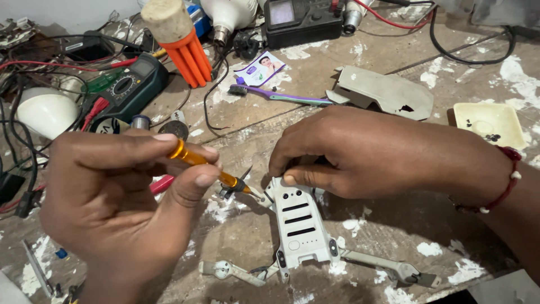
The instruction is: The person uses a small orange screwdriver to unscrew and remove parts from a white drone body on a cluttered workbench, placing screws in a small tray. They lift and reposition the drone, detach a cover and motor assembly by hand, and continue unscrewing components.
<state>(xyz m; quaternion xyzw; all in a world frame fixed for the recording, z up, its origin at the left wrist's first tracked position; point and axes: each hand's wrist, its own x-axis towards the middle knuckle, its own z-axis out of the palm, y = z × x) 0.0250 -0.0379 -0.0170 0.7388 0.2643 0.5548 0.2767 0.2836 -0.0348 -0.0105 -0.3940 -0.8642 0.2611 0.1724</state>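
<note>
The right hand hides the drone body's upper end

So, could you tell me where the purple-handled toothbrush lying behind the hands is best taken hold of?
Grip the purple-handled toothbrush at mid-handle, coming from above, I would judge. It lies flat on the paint-flecked wooden bench, its thin handle bare there. The dark bristle head at its left sits beside a black cable, and the right end touches a grey plastic cover.

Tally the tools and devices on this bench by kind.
Small gold-handled screwdriver in left hand: 1
White drone body under right hand: 1
Multimeter: 1
Purple toothbrush: 1
White bulbs: 2
Total: 6
</note>
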